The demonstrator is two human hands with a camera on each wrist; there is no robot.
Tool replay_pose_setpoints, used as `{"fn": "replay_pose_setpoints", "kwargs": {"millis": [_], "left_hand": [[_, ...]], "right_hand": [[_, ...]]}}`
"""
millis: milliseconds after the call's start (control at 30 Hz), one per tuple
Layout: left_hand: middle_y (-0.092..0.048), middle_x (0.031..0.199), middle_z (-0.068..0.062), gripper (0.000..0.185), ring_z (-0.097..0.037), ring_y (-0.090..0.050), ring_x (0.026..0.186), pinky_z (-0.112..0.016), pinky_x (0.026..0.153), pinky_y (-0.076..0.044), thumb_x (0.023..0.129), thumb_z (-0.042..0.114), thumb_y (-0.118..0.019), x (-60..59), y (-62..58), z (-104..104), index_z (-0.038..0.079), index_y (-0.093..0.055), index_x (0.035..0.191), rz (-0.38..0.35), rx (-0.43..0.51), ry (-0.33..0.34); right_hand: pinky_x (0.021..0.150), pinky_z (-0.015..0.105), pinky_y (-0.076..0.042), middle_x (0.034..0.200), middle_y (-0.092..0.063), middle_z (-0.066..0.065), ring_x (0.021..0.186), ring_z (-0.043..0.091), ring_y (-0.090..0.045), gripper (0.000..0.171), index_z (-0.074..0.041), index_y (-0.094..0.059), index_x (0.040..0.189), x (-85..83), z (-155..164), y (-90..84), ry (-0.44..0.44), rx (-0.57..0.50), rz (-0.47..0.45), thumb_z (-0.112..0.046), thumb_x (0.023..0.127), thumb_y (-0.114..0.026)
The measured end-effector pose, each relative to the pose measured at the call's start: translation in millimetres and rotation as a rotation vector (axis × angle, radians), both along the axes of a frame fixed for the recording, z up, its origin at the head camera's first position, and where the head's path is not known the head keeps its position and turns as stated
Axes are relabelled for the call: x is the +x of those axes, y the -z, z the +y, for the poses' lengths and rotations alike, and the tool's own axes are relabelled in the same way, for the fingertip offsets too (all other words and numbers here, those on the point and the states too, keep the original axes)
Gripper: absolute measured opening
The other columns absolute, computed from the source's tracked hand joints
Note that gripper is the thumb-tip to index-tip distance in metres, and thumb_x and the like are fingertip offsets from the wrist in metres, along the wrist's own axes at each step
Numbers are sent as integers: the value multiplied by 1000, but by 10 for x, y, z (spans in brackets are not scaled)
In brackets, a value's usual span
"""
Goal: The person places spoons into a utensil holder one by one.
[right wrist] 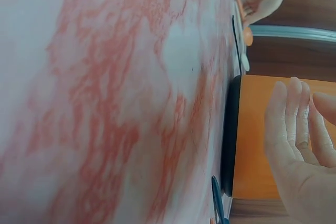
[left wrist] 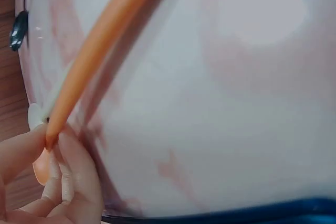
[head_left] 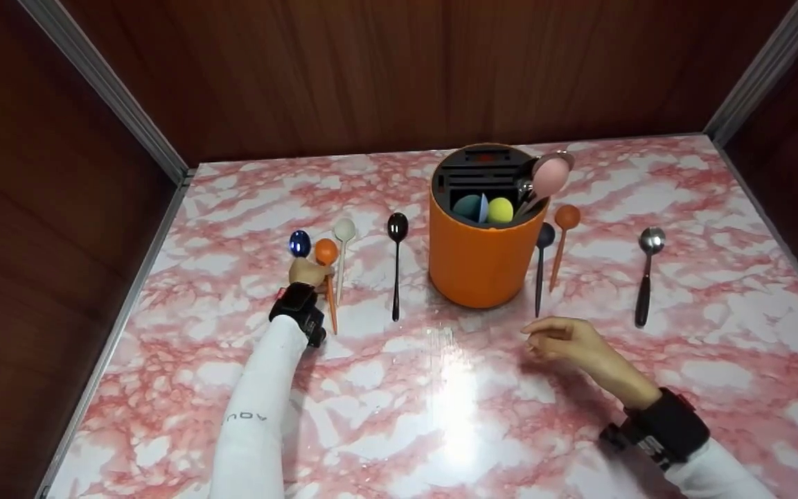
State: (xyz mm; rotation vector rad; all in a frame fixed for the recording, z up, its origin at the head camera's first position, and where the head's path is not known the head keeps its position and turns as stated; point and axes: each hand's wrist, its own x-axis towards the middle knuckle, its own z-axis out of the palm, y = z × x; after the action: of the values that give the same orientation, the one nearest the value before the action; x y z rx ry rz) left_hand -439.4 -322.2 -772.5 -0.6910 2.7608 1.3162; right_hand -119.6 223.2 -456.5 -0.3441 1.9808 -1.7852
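Lower left of the head view, our white sleeve (head_left: 253, 409) bears small dark lettering that reads roughly "AOV", too small to be sure of. Lower right, our right hand (head_left: 569, 341) hovers just above the pink-marbled surface (head_left: 440, 416), holding nothing; the wrist view shows its fingers (right wrist: 294, 114) straight and close together, facing the orange holder's wall.

Left of centre, our left hand (head_left: 307, 273) grips the orange spoon (head_left: 328, 277), fingers (left wrist: 31, 148) pinched on the handle in the wrist view. The spoon lies just beside a white spoon (head_left: 343, 249), with a blue spoon (head_left: 299, 243) at the hand's far side. A black spoon (head_left: 396, 263) lies between these and the holder.

At centre stands the orange utensil holder (head_left: 480, 256), its black slotted top holding teal and yellow spoon bowls and a pink spoon (head_left: 550, 177) leaning out to the right. Just right of it lie a dark spoon (head_left: 542, 267) and a second orange spoon (head_left: 563, 235); further right, well apart, a metal spoon with a black handle (head_left: 645, 277). Brown wood walls (head_left: 399, 69) close the upper frame.
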Motion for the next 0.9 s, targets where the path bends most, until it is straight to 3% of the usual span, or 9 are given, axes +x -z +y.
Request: {"fn": "replay_pose_setpoints", "kwargs": {"millis": [100,200,333,400,500,567,733,833,900], "left_hand": [[-67,68,-6,61,-19,-64,56,-32,54,-57,44,48,-89,255,-373,143,5,-65,81,28,203,-12],[-65,59,-7,52,-20,-63,49,-33,47,-56,51,39,-89,540,-817,346,3,-64,79,12,412,-33],[-67,61,-10,30,-21,-65,52,-34,51,-59,67,22,-82,942,-1432,637,2,-65,81,-42,576,-48],[-68,65,-11,25,-22,-67,56,-34,55,-60,71,18,-79,1106,-1674,771,2,-65,84,-70,636,-46],[-68,66,-10,26,-20,-66,58,-31,58,-60,69,17,-81,1323,-1968,954,3,-64,84,-87,734,-28],[-66,64,-8,25,-18,-65,55,-29,57,-60,70,15,-80,1488,-2220,1110,3,-63,83,-95,759,-33],[-58,62,-2,17,-10,-58,53,-24,64,-59,82,8,-67,1986,-3037,1532,-2,-60,93,-144,703,-72],[-55,61,-1,7,-9,-56,52,-24,67,-59,86,5,-60,2161,-3316,1666,0,-57,90,-159,725,-52],[-55,61,-1,3,-10,-56,53,-25,69,-60,87,4,-58,2209,-3373,1705,2,-56,85,-163,754,-32]], "right_hand": [[79,20,-55,96,-68,-5,89,9,-65,28,3,-58,116,-4,-3,9,-1,5,-15,-10,91,-55],[81,21,-55,96,-68,-5,89,9,-65,32,7,-55,118,-9,-9,13,-7,0,-34,-10,92,-55],[82,21,-55,97,-68,-5,89,8,-65,35,9,-53,119,-16,-30,11,-4,4,-61,-12,92,-56],[83,21,-55,99,-68,-5,90,9,-65,36,9,-53,120,-18,-44,9,-4,10,-70,-14,92,-56],[83,22,-55,100,-68,-3,91,11,-65,36,9,-53,119,-25,-73,7,-4,15,-69,-14,92,-56],[82,22,-55,99,-68,-3,91,12,-65,37,11,-53,118,-29,-95,7,-3,20,-54,-14,91,-57],[82,23,-55,97,-68,-2,90,13,-66,36,11,-53,117,-44,-150,0,-3,25,-40,-13,91,-57],[84,24,-55,99,-68,-2,91,14,-66,38,10,-53,119,-55,-173,-5,-2,40,-67,-16,92,-56],[84,24,-55,101,-68,0,92,15,-66,41,11,-51,120,-63,-187,-5,-2,53,-81,-18,92,-57]]}}
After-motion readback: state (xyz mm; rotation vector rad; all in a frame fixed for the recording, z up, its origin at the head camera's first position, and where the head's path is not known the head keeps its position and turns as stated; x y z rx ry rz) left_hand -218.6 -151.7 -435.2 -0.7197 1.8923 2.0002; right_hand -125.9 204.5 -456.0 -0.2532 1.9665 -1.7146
